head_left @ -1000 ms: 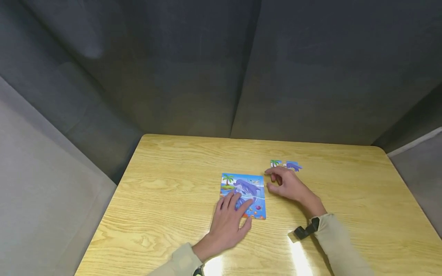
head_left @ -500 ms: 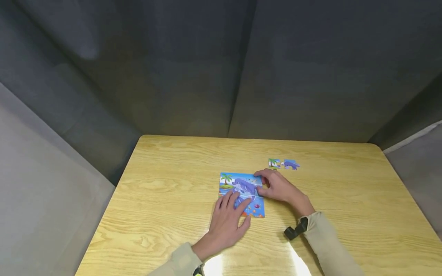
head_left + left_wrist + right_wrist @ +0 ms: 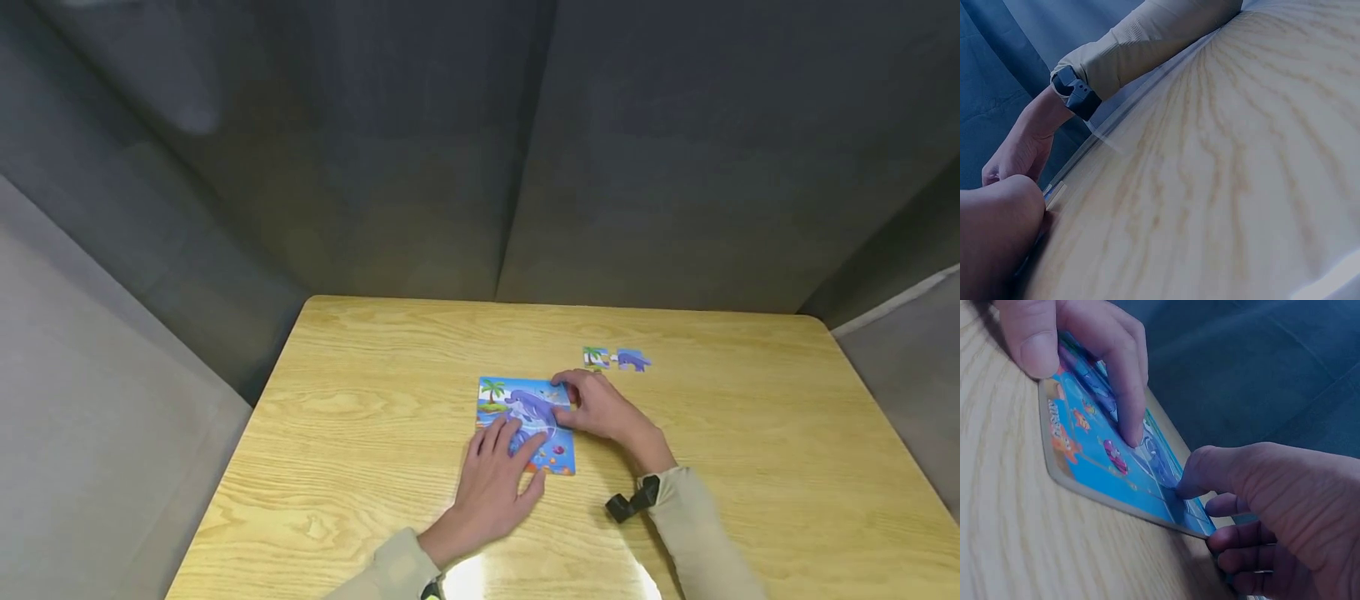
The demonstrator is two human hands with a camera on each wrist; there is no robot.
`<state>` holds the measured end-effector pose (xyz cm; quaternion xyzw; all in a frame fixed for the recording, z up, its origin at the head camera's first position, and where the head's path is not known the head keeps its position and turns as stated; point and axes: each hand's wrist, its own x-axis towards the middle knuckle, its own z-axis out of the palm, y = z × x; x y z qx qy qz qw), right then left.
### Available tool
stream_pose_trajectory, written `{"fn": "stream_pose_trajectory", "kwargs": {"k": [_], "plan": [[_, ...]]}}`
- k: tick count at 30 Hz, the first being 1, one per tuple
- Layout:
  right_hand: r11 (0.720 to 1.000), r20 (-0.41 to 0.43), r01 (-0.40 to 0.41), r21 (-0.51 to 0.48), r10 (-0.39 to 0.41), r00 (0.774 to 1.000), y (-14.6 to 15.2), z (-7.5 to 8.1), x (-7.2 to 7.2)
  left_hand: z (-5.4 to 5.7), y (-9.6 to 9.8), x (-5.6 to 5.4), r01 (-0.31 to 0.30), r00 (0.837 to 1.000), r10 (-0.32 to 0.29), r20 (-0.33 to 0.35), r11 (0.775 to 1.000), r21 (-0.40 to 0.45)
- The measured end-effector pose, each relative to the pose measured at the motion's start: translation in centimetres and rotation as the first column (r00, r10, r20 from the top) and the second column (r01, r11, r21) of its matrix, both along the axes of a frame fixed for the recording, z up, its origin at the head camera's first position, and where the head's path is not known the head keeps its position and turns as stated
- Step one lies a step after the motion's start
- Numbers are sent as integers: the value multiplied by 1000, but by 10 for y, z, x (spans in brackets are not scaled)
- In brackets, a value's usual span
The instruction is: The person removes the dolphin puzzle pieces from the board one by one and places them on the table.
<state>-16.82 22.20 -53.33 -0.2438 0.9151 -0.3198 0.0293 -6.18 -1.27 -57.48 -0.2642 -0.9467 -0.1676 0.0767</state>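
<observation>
Dolphin puzzle (image 3: 536, 406): lying flat on the tabletop (image 3: 360, 467)
Left hand (image 3: 491, 492): resting spread fingers on it, gripping nothing
Right hand (image 3: 600, 406): now touching its right side, a second ago just beside it; fingers curved, any pinch unclear
Loose piece (image 3: 632, 360): lying beyond

The blue dolphin puzzle (image 3: 534, 408), rounded at its corners, lies flat and picture-up on the wooden table (image 3: 352, 417), with 1 palm-tree piece (image 3: 593, 357) and 1 dolphin piece (image 3: 632, 360) loose near its far right corner.
</observation>
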Motion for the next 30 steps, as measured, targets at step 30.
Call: {"fn": "stream_pose_trajectory", "kwargs": {"k": [30], "plan": [[1000,53,16,26,-17,998,-4,-3,-1,-2,-2,0,0,1000,0,28,1000,-11]]}}
